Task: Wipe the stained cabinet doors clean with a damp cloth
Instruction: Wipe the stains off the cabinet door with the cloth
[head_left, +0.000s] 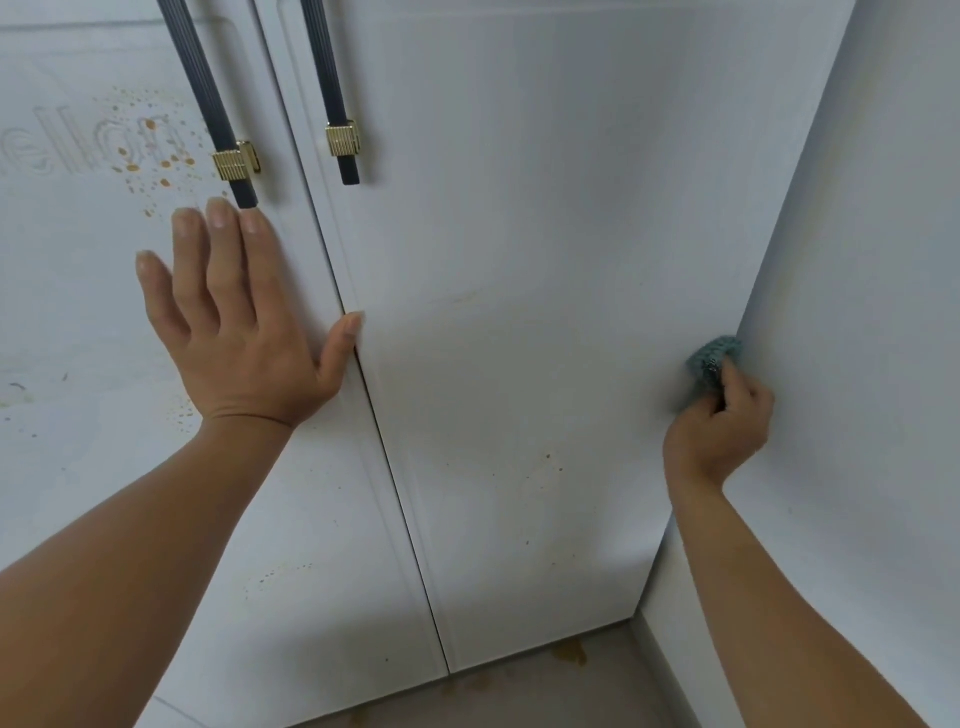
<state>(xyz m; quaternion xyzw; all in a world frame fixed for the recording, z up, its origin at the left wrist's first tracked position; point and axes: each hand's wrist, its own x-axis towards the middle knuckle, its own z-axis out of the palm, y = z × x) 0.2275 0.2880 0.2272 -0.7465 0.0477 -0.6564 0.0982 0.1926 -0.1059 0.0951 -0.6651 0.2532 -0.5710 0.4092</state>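
- Starting at the far left, the left door (78, 322) is seen to carry the heaviest soiling: orange-brown spatter (150, 150) beside the dark ribbed left handle (208, 104), with fainter specks lower down.
- The left hand (234, 322) is laid flat on that door just below the handle's tip. Its fingers are straight and spread, and the thumb reaches across the seam to touch the neighbouring panel's edge. Nothing is gripped.
- Both doors are judged stiff, smooth and hinged, so some swing or rattle may be expected if they are pushed unbraced. A flat palm is thought the fitting hold, with the handles needed only for opening.
- The right handle (335, 93) hangs near the seam on the right door (519, 234), where only pale smears and a few specks (548, 460) can be made out low on the panel.
- The cloth (709, 358), teal and bunched into a wad, is pressed at that door's far edge, where the side wall (857, 364) is met.
- It is enclosed by the right hand (722, 426), whose fingers are curled round it.
- The cloth is judged soft, light and pliant. It is best held bunched, as here, so that pressure can be passed through the fingertips.
- A brownish spill (571, 652) is visible on the floor (519, 696) below the doors.
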